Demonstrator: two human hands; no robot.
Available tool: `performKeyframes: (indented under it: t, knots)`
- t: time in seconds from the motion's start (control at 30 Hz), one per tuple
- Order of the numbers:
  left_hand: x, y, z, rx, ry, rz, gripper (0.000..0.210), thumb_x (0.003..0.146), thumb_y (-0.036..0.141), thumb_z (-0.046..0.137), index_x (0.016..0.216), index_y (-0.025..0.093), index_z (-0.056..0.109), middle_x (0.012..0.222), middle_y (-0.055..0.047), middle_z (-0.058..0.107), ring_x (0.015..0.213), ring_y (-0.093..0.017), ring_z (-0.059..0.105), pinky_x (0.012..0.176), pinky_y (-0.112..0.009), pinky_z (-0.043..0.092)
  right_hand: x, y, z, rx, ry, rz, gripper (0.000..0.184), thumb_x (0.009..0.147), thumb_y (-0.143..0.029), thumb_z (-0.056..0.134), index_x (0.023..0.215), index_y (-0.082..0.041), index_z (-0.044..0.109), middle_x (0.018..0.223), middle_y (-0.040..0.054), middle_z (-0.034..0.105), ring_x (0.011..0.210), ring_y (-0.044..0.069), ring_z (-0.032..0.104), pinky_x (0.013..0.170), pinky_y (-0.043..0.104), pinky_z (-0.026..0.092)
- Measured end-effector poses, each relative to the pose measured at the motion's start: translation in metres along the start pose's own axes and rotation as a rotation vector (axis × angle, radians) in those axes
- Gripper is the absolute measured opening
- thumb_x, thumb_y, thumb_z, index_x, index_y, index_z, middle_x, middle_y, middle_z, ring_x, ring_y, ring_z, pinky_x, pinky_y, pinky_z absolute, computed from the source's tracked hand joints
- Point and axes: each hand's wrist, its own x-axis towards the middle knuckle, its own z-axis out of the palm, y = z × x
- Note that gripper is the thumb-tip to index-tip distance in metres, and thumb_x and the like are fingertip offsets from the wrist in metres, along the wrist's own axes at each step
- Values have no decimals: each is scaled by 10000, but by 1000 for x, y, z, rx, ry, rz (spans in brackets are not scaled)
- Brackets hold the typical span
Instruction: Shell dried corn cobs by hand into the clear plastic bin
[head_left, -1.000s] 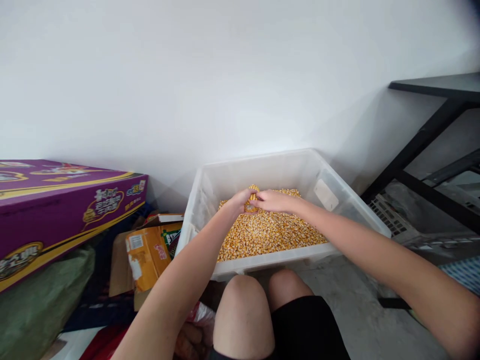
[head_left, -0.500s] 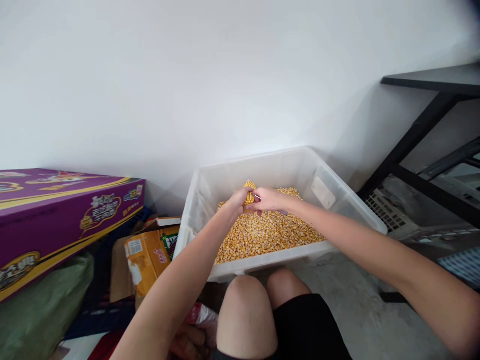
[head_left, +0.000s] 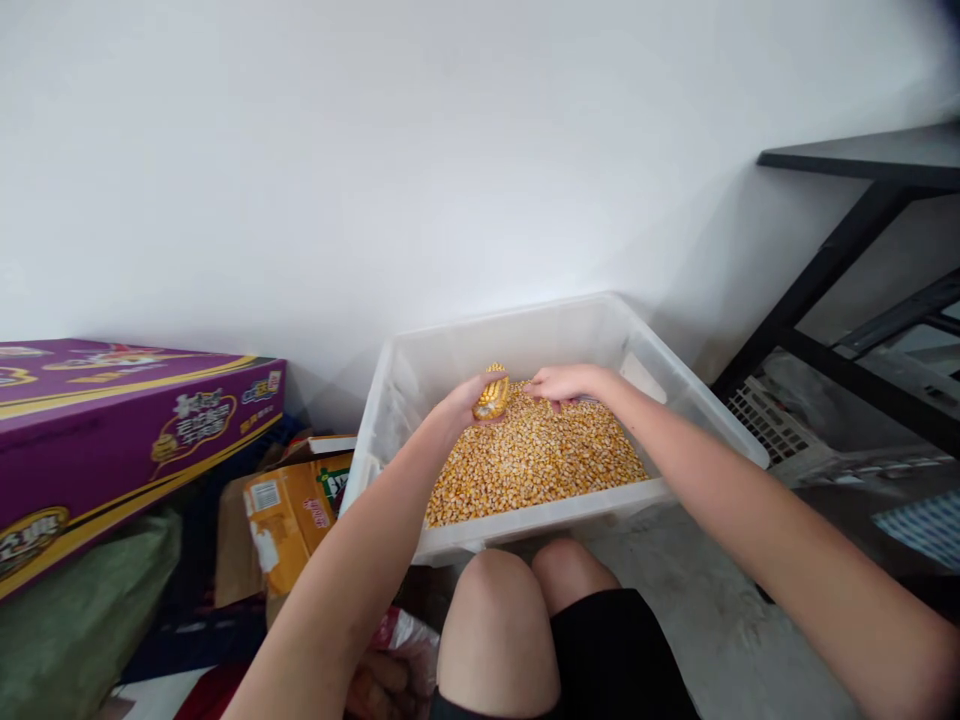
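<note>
My left hand [head_left: 466,398] is wrapped around a yellow corn cob [head_left: 491,398], held above the loose kernels. Its near end faces me and shows some pale core; the fingers hide part of it. To the right, apart from the cob, my right hand [head_left: 559,384] is closed with its fingertips pointing left. It grips a thin metal tool, mostly hidden, with a greyish bit showing under the palm. Beneath both hands, corn kernels [head_left: 532,465] cover the bottom of a translucent plastic bin [head_left: 536,525].
A purple carton [head_left: 142,430] stands at the left, above a green bag [head_left: 90,610]. An orange box [head_left: 289,520] lies beside the bin. A black-framed table [head_left: 862,165] rises at the right, near a white plastic basket [head_left: 776,425]. The white wall is behind the bin.
My right hand has drawn away from the cob to the right, opening a gap between the hands. The cob has tipped so that its near end shows more.
</note>
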Motion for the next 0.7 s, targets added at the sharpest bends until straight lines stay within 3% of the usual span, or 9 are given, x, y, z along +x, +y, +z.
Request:
performKeyframes:
  t: [0.07,0.17,0.3,0.43,0.53,0.7]
  knots:
    - [-6,6,1,-53,-32,37,215,703,324,659,798,161,556,591,-18,604,512,-141,581,544,-280,526,-3,10,-12,39,83,40,401,885,-427,414,1034,-104,598,664,81,624,397,89,409,415,238,306]
    - [-14,11,3,-66,-82,73,197,727,305,638,832,151,575,608,-37,616,523,-142,584,524,-251,508,-10,15,-24,186,168,-39,323,880,-331,448,1077,-128,601,734,80,635,420,79,412,412,227,305]
    - [-22,12,9,-56,-171,88,240,747,334,606,884,137,587,627,-57,624,544,-157,600,528,-265,509,-27,4,-29,323,60,-173,321,873,-308,482,1150,-161,554,735,64,645,424,67,410,394,202,282]
    - [-26,11,17,-22,-186,152,304,744,393,591,918,144,586,640,-51,623,541,-161,602,520,-284,511,-40,-15,-25,294,10,-257,292,857,-308,522,1112,-169,547,783,68,658,460,71,488,399,183,308]
    - [-25,11,20,-15,-161,287,377,710,403,637,974,142,571,668,-43,619,525,-149,593,484,-256,490,-39,-19,-23,261,80,-219,281,855,-302,525,1103,-170,524,794,69,662,480,86,530,419,192,355]
    - [-24,13,19,-42,-93,419,501,672,399,690,1083,164,529,755,-40,634,579,-142,601,504,-234,483,-25,2,-28,226,233,-56,222,852,-284,519,1025,-146,534,772,87,663,507,113,554,443,223,392]
